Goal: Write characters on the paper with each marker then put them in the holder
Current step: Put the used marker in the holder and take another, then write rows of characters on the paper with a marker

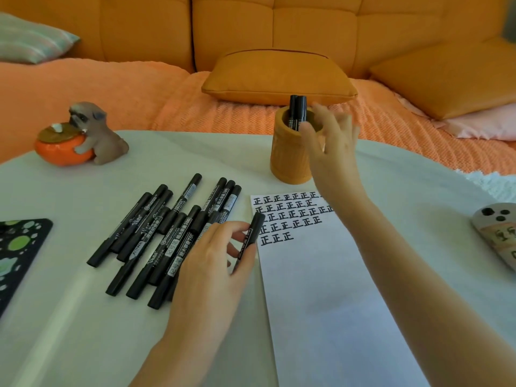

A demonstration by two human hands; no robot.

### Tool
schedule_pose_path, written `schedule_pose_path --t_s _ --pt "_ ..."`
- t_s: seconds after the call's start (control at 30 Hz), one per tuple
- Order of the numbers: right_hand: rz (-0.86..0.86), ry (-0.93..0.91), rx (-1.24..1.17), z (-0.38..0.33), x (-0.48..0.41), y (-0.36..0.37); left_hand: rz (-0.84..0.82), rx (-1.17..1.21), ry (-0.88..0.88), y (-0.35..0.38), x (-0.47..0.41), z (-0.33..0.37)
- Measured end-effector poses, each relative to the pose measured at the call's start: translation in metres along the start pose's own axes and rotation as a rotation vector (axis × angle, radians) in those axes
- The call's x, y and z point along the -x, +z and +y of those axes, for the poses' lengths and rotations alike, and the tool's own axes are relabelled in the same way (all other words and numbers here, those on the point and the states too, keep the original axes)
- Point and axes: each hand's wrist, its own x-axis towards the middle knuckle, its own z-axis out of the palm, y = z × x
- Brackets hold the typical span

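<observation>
Far left: a black patterned tray (19, 247) is cut by the frame edge, and a dog figurine (95, 135) is seen behind it, hugging an orange pot.

Marker pile (156, 236): roughly a dozen black markers are laid on the surface (83, 317), capped as far as can be told. They lie roughly parallel, with long axes running from near-left to far-right. These are judged as not yet done.

Left hand (206, 272): its fingers are curled round one marker (250, 238) at the pile's right edge, just beside the paper's left border. The marker's long axis follows the same diagonal, far end pointed at the written rows. Which end is the writing tip cannot be told.

Paper (321, 289): five rows of one repeated character are filled at the top, and the lower part is blank.

Holder (290, 152): it is placed just beyond the paper's top edge. At least two markers (297, 113) are stood in it near upright, ends up.

Right hand (332, 146): it is held at the holder's rim with fingers spread apart, and nothing is gripped.

Progress is judged early: few markers are stowed and most are left.
</observation>
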Motion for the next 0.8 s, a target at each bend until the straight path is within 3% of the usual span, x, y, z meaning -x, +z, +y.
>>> schedule_pose_path --t_s 0.07,0.27,0.43,0.57,0.8 --pt "-0.076 0.001 -0.145 -0.008 0.033 -0.006 0.007 0.046 0.030 -0.001 -0.001 0.000" --pt "-0.452 0.351 -0.475 -0.028 0.104 -0.016 -0.021 0.183 0.124 -0.004 -0.002 0.007" --pt "-0.388 0.433 -0.642 -0.030 0.110 -0.022 -0.086 0.285 0.050 -0.001 0.003 0.010" --pt "-0.283 0.449 -0.725 -0.023 0.108 -0.025 -0.183 0.193 -0.001 0.002 0.003 0.003" --pt "-0.323 0.397 -0.703 -0.021 0.111 -0.023 -0.262 0.075 0.064 0.007 0.006 0.003"
